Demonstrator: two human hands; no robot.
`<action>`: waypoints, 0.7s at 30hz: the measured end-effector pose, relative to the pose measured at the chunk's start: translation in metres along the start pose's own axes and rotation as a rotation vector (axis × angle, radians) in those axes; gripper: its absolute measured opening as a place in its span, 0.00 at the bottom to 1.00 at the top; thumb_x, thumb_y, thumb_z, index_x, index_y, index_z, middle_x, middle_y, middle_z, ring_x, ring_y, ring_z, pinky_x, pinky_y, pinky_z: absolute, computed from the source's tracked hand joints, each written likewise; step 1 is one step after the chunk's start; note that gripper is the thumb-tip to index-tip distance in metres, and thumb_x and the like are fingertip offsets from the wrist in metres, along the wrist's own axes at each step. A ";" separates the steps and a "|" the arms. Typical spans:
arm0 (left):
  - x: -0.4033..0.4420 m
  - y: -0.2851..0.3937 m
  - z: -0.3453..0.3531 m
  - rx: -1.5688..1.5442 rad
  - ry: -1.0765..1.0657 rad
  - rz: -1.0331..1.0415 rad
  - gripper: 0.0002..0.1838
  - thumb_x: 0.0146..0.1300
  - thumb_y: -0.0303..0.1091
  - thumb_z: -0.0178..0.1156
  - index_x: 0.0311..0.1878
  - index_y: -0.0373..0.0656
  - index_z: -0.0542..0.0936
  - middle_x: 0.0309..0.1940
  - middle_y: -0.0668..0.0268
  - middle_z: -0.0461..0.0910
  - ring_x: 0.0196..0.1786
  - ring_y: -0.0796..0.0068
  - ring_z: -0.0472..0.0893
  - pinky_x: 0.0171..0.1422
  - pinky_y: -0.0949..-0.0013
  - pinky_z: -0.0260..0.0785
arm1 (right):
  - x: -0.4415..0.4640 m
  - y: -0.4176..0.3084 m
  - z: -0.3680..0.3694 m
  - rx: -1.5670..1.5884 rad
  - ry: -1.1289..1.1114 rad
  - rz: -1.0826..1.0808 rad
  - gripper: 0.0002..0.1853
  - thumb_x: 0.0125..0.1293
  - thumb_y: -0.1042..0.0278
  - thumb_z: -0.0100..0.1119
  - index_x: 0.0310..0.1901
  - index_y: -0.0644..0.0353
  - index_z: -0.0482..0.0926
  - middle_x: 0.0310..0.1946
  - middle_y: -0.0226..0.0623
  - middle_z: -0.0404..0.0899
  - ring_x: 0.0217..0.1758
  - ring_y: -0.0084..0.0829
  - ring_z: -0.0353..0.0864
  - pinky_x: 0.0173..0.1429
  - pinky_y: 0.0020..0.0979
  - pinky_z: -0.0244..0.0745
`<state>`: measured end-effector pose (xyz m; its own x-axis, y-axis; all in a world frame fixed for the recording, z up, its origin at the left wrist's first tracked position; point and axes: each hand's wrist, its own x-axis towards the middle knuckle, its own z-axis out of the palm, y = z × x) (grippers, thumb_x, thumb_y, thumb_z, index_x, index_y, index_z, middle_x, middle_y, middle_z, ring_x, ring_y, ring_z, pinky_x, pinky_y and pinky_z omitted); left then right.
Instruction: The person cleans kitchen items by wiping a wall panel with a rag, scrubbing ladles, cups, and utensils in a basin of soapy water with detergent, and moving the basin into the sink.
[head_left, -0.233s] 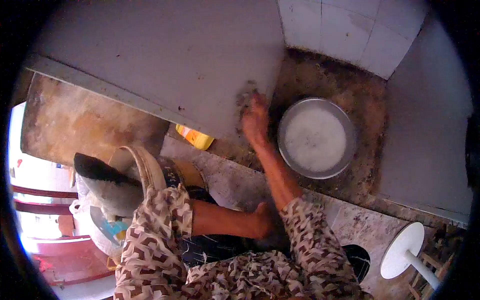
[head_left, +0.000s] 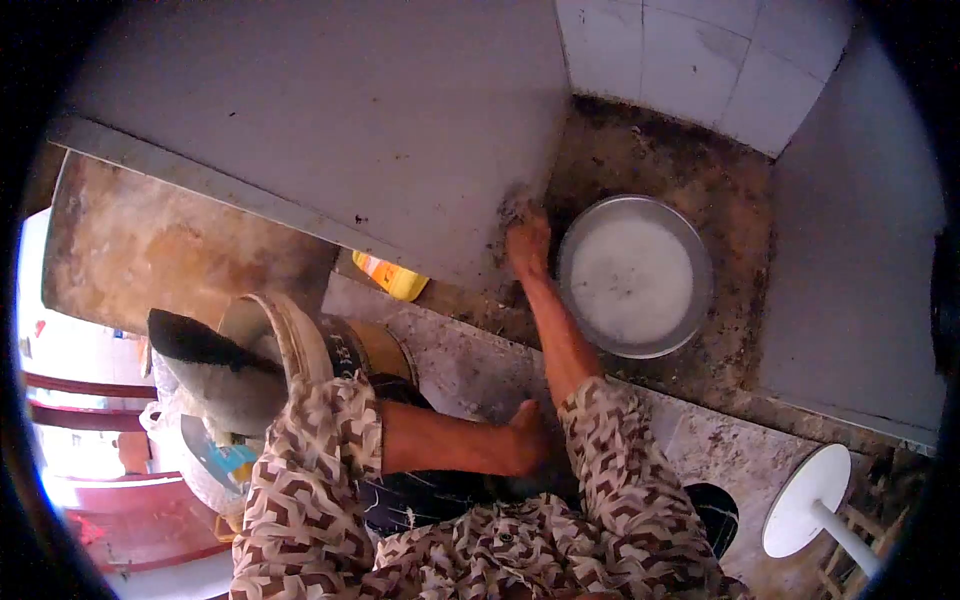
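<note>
My right hand point(head_left: 527, 243) is closed on a dark grey, fuzzy scrubber point(head_left: 516, 207), pressed to the grey panel point(head_left: 450, 130) near its right edge. Just right of that hand, a round metal basin point(head_left: 702, 275) holds whitish, foamy liquid on the stained floor. Lower down, my left hand point(head_left: 526, 440) is over my dark-clothed lap with its thumb raised; its other fingers are lost in shadow.
A yellow bottle point(head_left: 402, 281) lies under the panel's lower edge. At the left are a bucket point(head_left: 300, 335) and a grey-black cloth-like thing point(head_left: 225, 370). A white round-topped stand point(head_left: 805, 500) is at the lower right. Tiled wall point(head_left: 690, 60) rises behind the basin.
My right hand and the scrubber have moved slightly right and down along the panel, nearer the basin. My left hand has hardly moved.
</note>
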<state>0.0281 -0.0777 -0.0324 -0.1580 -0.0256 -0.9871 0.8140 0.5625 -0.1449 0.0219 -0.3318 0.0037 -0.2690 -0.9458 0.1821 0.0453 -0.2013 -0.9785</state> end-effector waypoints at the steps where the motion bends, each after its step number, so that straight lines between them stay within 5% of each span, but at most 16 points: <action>1: 0.006 0.006 -0.016 0.358 0.027 0.021 0.35 0.59 0.56 0.39 0.65 0.45 0.57 0.65 0.57 0.55 0.66 0.57 0.55 0.69 0.61 0.44 | -0.011 0.013 -0.006 -0.119 0.025 -0.009 0.19 0.52 0.80 0.46 0.48 0.66 0.73 0.44 0.48 0.74 0.45 0.42 0.73 0.49 0.32 0.66; 2: 0.013 0.012 -0.023 0.721 0.031 0.035 0.34 0.58 0.55 0.40 0.64 0.45 0.59 0.65 0.58 0.57 0.66 0.57 0.56 0.68 0.60 0.45 | -0.018 0.001 -0.010 -0.157 0.025 -0.056 0.19 0.53 0.80 0.46 0.48 0.65 0.73 0.43 0.48 0.74 0.45 0.43 0.73 0.50 0.32 0.66; 4: 0.009 0.014 -0.020 0.951 -0.015 -0.204 0.34 0.58 0.55 0.40 0.64 0.45 0.59 0.65 0.58 0.57 0.66 0.57 0.56 0.69 0.60 0.44 | -0.019 -0.043 -0.019 -0.220 0.036 -0.183 0.19 0.54 0.79 0.46 0.50 0.65 0.73 0.41 0.49 0.76 0.45 0.44 0.74 0.51 0.32 0.66; 7: 0.001 0.017 -0.011 1.119 -0.060 -0.377 0.34 0.58 0.55 0.40 0.64 0.45 0.59 0.65 0.59 0.56 0.66 0.57 0.55 0.69 0.60 0.44 | -0.009 0.020 -0.019 -0.031 -0.001 0.258 0.18 0.54 0.78 0.48 0.48 0.65 0.73 0.43 0.50 0.75 0.47 0.46 0.73 0.53 0.36 0.65; 9: -0.005 0.016 -0.004 1.176 -0.084 -0.418 0.34 0.58 0.55 0.40 0.64 0.45 0.59 0.65 0.59 0.56 0.66 0.58 0.55 0.69 0.60 0.43 | 0.016 0.011 -0.009 -0.269 0.030 -0.071 0.17 0.54 0.77 0.49 0.48 0.66 0.73 0.47 0.50 0.73 0.47 0.46 0.71 0.53 0.37 0.65; 12: -0.005 0.017 -0.005 1.210 -0.098 -0.450 0.34 0.58 0.55 0.40 0.64 0.45 0.59 0.65 0.59 0.56 0.67 0.58 0.55 0.69 0.60 0.43 | 0.051 -0.104 -0.008 -0.150 0.035 -0.181 0.27 0.53 0.70 0.53 0.58 0.60 0.65 0.47 0.47 0.70 0.49 0.43 0.70 0.49 0.37 0.69; 14: -0.005 0.018 -0.006 1.225 -0.103 -0.449 0.34 0.58 0.55 0.40 0.64 0.46 0.59 0.65 0.60 0.55 0.67 0.59 0.55 0.69 0.60 0.43 | 0.084 -0.147 -0.001 -0.342 -0.033 -0.553 0.21 0.55 0.72 0.50 0.54 0.58 0.70 0.46 0.48 0.71 0.52 0.46 0.69 0.57 0.36 0.64; 17: -0.008 0.015 -0.004 1.246 -0.115 -0.452 0.34 0.58 0.55 0.40 0.64 0.46 0.59 0.66 0.60 0.55 0.67 0.59 0.54 0.69 0.60 0.42 | 0.084 -0.137 0.006 0.070 0.075 -0.509 0.24 0.55 0.72 0.49 0.57 0.55 0.68 0.44 0.47 0.72 0.52 0.46 0.70 0.56 0.36 0.65; 19: -0.008 0.017 -0.002 1.250 -0.119 -0.461 0.34 0.58 0.55 0.40 0.64 0.46 0.59 0.66 0.61 0.55 0.67 0.59 0.54 0.69 0.59 0.42 | 0.081 -0.094 -0.011 -0.057 0.003 -0.274 0.24 0.55 0.73 0.48 0.56 0.54 0.68 0.44 0.47 0.73 0.49 0.46 0.72 0.54 0.36 0.66; 21: -0.007 0.012 -0.003 1.255 -0.132 -0.471 0.34 0.58 0.55 0.40 0.64 0.46 0.59 0.66 0.61 0.54 0.67 0.60 0.54 0.70 0.59 0.41 | 0.070 -0.042 -0.019 -0.630 -0.155 -0.228 0.24 0.54 0.74 0.47 0.56 0.56 0.68 0.43 0.47 0.73 0.48 0.46 0.72 0.52 0.37 0.68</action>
<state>0.0370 -0.0682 -0.0268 -0.5654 -0.1243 -0.8154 0.6667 -0.6509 -0.3631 -0.0177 -0.3849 0.0558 -0.0625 -0.9322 0.3565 -0.5767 -0.2578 -0.7752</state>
